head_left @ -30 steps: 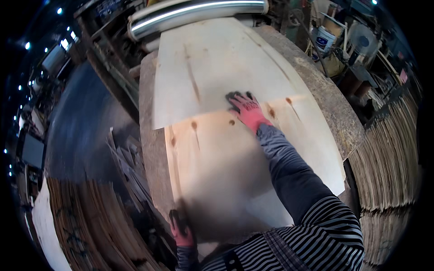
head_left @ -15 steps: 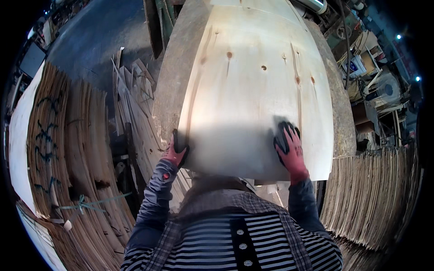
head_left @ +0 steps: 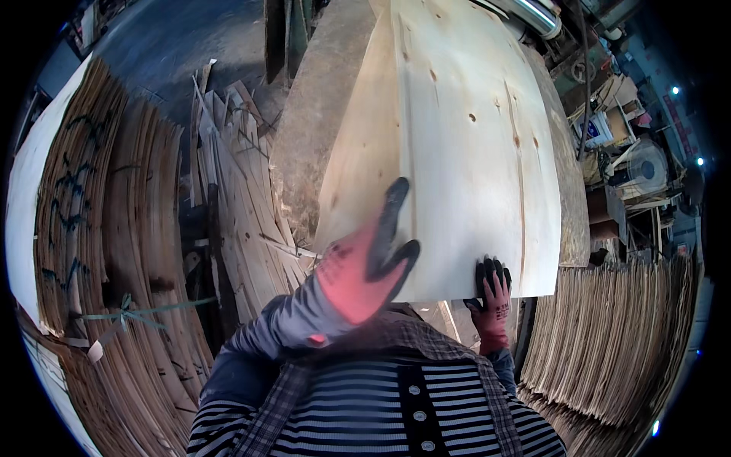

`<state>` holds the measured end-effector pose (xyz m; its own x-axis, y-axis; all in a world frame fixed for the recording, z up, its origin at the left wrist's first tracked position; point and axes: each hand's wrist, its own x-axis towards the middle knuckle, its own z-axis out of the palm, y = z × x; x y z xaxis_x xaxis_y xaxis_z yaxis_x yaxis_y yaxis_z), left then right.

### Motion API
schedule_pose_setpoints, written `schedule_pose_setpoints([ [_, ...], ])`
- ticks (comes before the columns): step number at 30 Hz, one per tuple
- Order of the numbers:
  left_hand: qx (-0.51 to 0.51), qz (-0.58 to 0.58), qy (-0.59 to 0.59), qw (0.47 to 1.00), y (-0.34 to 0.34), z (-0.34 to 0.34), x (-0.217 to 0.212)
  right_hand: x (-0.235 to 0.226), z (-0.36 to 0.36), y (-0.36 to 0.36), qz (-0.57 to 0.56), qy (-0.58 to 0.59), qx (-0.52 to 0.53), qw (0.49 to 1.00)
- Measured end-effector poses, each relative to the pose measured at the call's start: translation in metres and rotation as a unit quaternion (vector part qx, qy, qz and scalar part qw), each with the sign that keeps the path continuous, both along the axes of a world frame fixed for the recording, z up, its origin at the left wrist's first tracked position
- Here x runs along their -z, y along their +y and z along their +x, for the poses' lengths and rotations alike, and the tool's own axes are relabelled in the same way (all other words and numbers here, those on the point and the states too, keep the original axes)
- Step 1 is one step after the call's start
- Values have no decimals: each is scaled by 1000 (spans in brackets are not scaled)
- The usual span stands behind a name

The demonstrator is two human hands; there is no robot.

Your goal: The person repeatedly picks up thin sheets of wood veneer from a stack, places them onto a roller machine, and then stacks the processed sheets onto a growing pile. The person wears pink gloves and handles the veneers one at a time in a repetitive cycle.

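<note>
A pale, knotted wood veneer sheet [head_left: 472, 183] lies on the worktable in front of me. Along its left side, a yellower veneer piece [head_left: 362, 145] shows at a slant. My left hand [head_left: 362, 266], in a red glove with black fingers, is over the near left part of the wood. Its forefinger and thumb are spread; the other fingers are partly hidden, and I cannot tell whether it touches the sheet. My right hand [head_left: 493, 297], gloved alike, rests flat across the near edge at the right, fingers stretched out on the sheet.
A worn table board [head_left: 301, 160] shows beside the veneer. Stacked veneer [head_left: 145, 228] stands at the left, partly tied with green strap. Splintered wood strips [head_left: 247, 183] lie between that stack and the table. Another veneer stack [head_left: 609, 335] is at near right, with a fan [head_left: 646, 169] beyond.
My left hand has left the sheet's left edge and swung right, over the wood. The right hand has come back toward me. The pale sheet has shifted right, and yellower veneer shows at left.
</note>
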<state>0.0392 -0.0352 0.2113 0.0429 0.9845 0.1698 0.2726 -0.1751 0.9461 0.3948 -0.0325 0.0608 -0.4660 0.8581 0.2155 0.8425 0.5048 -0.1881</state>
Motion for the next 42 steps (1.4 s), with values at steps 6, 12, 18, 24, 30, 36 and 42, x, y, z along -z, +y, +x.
schedule_pose_setpoints([
  [6, -75, -40, -371, 925, 13, -24, 63, -34, -11, 24, -8, 79, -56, 995],
  [12, 23, -99, -248, 963, 35, -48, 145, -57, -37, 61, -128, -12, -15, 992],
  [18, -14, -341, -594, 729, 60, -34, 135, -34, -41, 80, -152, -126, -30, 980],
  [24, -23, -338, -583, 738, 73, -32, 164, -15, -60, 135, -73, -67, -43, 994],
  [30, -48, -320, -278, 904, 67, -39, 162, -44, -86, 192, -112, -48, -28, 992],
  [36, -74, -318, -244, 913, 67, -33, 157, -36, -83, 234, -51, -26, -57, 997],
  [42, -137, -346, -216, 903, 73, -24, 141, -39, -108, 353, -56, -75, 10, 996],
])
